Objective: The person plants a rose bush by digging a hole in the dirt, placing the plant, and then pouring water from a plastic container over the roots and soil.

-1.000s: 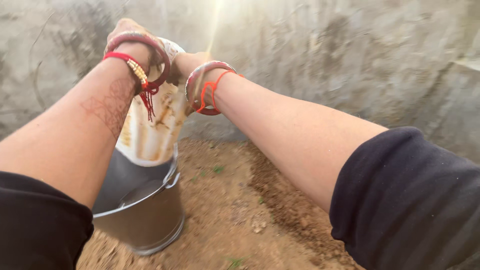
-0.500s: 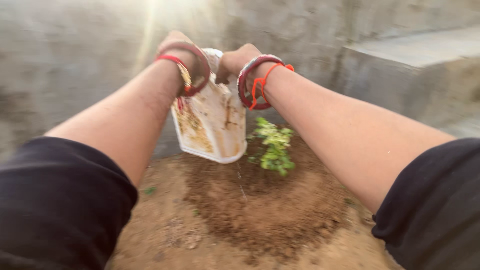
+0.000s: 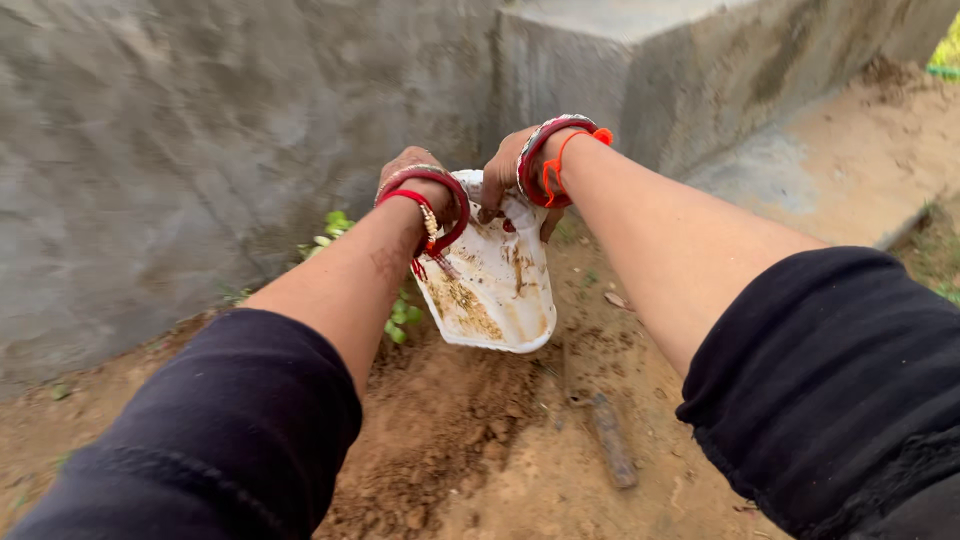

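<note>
Both hands gripping a mud-stained white container (image 3: 495,290), above loose soil (image 3: 450,440), small green plant (image 3: 335,225) behind

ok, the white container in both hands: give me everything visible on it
The white container looks like thin plastic, roughly rectangular with rounded corners, smeared with brown mud streaks. It is held in the air above the bare soil, tipped so one broad muddy face turns toward the camera; whether anything is inside cannot be told. The left hand and right hand grip its upper edge, fingers curled over it. A small green plant shows just behind its left side.
</note>
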